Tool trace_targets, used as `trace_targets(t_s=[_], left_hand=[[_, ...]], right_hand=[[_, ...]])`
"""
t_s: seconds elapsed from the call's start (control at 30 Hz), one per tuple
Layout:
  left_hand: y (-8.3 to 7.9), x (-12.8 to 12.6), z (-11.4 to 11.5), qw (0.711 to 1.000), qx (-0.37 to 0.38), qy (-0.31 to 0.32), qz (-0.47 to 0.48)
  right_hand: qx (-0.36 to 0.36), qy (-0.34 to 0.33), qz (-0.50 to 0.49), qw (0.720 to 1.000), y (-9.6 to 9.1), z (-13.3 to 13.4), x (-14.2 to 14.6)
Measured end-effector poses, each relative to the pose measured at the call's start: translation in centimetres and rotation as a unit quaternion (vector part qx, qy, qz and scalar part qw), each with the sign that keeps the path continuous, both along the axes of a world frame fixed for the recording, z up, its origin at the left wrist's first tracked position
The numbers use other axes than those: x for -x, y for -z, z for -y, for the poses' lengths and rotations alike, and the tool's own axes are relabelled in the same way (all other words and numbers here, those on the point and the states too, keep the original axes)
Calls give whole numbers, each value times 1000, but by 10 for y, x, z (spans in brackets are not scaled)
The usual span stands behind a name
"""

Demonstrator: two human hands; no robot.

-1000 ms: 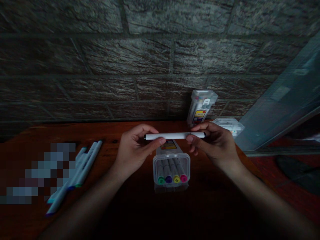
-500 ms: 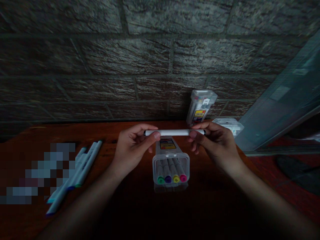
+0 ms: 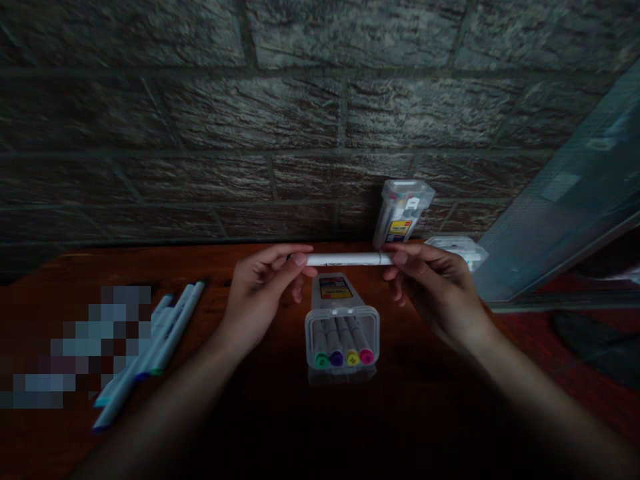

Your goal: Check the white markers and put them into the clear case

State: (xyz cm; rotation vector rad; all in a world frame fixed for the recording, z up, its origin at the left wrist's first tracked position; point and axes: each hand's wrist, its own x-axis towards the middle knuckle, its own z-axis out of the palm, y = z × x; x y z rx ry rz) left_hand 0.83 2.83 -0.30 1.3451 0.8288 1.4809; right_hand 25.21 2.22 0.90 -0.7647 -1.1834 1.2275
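A white marker (image 3: 345, 259) is held level between my two hands, above the far end of an open clear plastic case. My left hand (image 3: 265, 280) pinches its left end between thumb and fingers. The right end sits in the pinch of my right hand (image 3: 433, 280). Small dark print shows on the barrel, and both tips are mostly covered by fingers. Below, the clear marker case (image 3: 342, 312) lies on its back with its open end toward me. Inside are several markers (image 3: 345, 340) with green, purple, yellow and pink ends.
Several loose markers (image 3: 170, 327) lie at the left of the wooden table (image 3: 210, 393), beside a pixelated patch. A second case (image 3: 404, 210) stands upright against the stone wall (image 3: 300, 113). Right of it is a clear lid-like piece (image 3: 457, 250), partly behind my right hand.
The marker has been turned about its length, so print now shows on its barrel. My fingers have shifted over its ends. The case and loose markers have stayed put.
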Motion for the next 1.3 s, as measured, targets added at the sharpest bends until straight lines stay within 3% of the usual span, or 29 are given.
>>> trace_targets(t_s=[0.37, 0.8, 1.3], left_hand=[[-6, 0, 1, 996, 53, 23, 67], [-8, 2, 2, 992, 73, 42, 91], [-6, 3, 2, 989, 82, 55, 111]], right_hand=[[22, -8, -27, 999, -5, 1, 0], [59, -17, -45, 997, -10, 2, -1], [49, -27, -37, 998, -9, 1, -2]])
